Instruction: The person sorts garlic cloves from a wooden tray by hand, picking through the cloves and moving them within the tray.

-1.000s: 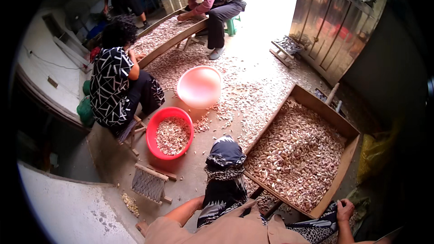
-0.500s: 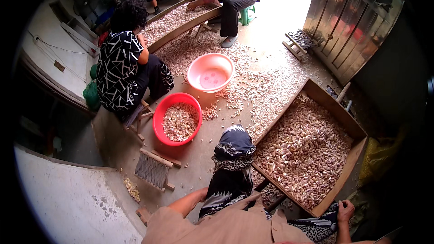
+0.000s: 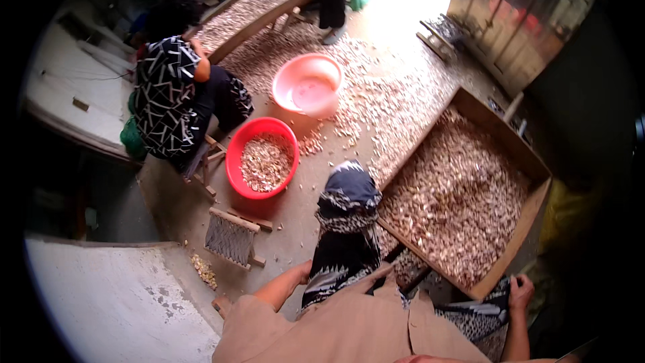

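My left hand [image 3: 305, 271] is at the side of my black-and-white patterned trouser leg [image 3: 341, 255]. Its fingers are hidden behind the leg. Close to the near right corner of a wooden tray [image 3: 421, 253], my right hand [image 3: 521, 292] has its fingers curled on the other trouser leg [image 3: 478, 316], apparently gripping the cloth. A thick layer of garlic cloves [image 3: 463, 202] fills the tray, which stands right in front of me on the right.
A red basin [image 3: 232, 171] holds cloves; a pink basin [image 3: 287, 70] stands beyond it. At left are a low stool [image 3: 232, 238] and a seated person [image 3: 171, 101]. Loose cloves [image 3: 403, 104] litter the floor. Others work at a long tray [image 3: 259, 37] farther back.
My view has shifted, so the nearby tray sits higher in the picture and the people at the back are cut off more. Both hands stay by my legs.
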{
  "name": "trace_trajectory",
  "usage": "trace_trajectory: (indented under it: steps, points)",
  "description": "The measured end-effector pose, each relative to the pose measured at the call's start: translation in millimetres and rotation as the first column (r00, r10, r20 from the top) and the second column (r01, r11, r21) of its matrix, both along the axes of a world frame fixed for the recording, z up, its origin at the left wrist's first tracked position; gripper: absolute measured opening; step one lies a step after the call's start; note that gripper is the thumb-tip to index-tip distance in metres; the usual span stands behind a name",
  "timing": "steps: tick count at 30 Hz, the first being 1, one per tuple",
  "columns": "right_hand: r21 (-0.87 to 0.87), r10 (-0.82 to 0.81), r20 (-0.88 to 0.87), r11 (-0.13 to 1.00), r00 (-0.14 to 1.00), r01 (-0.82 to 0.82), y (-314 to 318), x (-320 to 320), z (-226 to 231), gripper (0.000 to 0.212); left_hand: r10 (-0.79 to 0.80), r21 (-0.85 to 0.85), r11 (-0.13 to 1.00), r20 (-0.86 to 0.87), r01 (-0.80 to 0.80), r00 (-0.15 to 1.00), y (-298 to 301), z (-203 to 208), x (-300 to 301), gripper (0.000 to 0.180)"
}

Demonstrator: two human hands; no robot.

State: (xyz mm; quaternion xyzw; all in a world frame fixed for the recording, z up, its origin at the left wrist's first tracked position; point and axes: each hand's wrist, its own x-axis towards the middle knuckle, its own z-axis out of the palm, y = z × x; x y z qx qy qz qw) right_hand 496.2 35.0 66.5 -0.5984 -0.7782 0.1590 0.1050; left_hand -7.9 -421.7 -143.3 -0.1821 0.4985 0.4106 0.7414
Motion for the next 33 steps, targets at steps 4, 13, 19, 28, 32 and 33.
trace_trajectory:
  steps: [4, 13, 19, 28, 32, 33]
  points:
    - [-0.052, 0.011, 0.010, 0.999, 1.000, -0.011, 10, -28, 11, 0.024, 0.073, -0.007, 0.997, 0.050, -0.073, 0.996, -15, -19, -6, 0.030]
    - [-0.014, -0.081, 0.093, 0.996, 0.992, 0.083, 1, -25, 17, 0.028, 0.066, -0.065, 0.995, -0.108, -0.074, 0.992, 13, 12, -12, 0.028]
    - [0.015, -0.085, 0.101, 0.996, 0.991, 0.084, -2, -23, 8, 0.027, 0.173, 0.003, 0.981, -0.453, -0.193, 0.874, 32, 29, -34, 0.027]
    - [0.024, -0.111, 0.049, 0.994, 0.993, 0.110, 1, -39, 11, 0.028, 0.872, 0.808, 0.431, -0.258, -0.402, 0.416, 135, 210, -249, 0.037]
    - [0.027, -0.131, 0.031, 0.991, 0.991, 0.131, -5, -34, 11, 0.029, 0.693, 0.958, 0.232, -0.042, -0.167, 0.720, 279, 286, -212, 0.045]
    - [0.033, -0.133, 0.029, 0.991, 0.991, 0.132, -5, -35, 12, 0.029, 0.816, 0.939, 0.305, -0.170, -0.161, 0.553, 325, 311, -163, 0.045]
